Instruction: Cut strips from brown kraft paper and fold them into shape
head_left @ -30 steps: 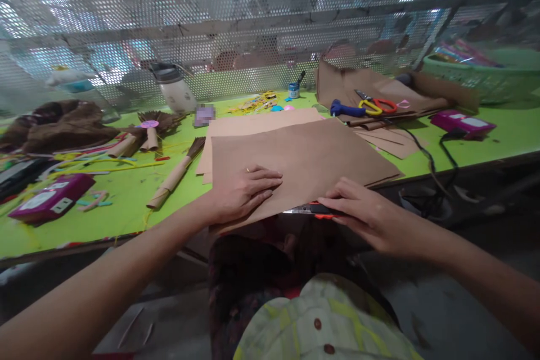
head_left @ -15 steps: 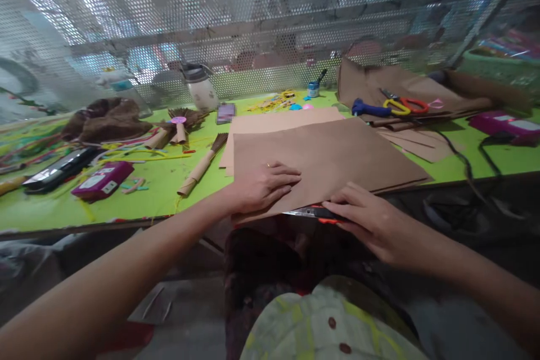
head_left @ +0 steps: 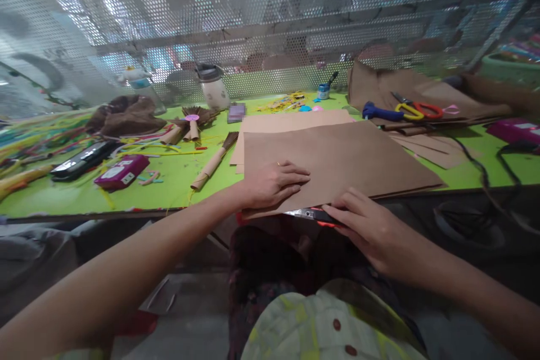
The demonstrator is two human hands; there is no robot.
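Observation:
A sheet of brown kraft paper [head_left: 337, 152] lies at the front of the green table, its near edge reaching the table's edge. My left hand [head_left: 276, 184] rests flat on the sheet's left part, fingers stretched out and pointing right. In my right hand [head_left: 365, 222] is a utility knife [head_left: 316, 215], black and red, its blade pointing left. The blade is at the paper's near edge, its tip partly hidden by the sheet. Under the brown sheet, lighter tan paper [head_left: 295, 120] sticks out at the back and left.
Left of the paper lie a small rolled-paper broom [head_left: 214, 163], a purple box [head_left: 122, 172] and a black case [head_left: 84, 161]. A white tumbler [head_left: 213, 87] stands behind. To the right are scissors [head_left: 428, 111], a blue-handled tool [head_left: 382, 112] and a black cable [head_left: 472, 166].
The view has swung slightly left, so the table's things appear further right. My right hand still holds the knife at the paper's edge, and my left hand stays flat on the sheet.

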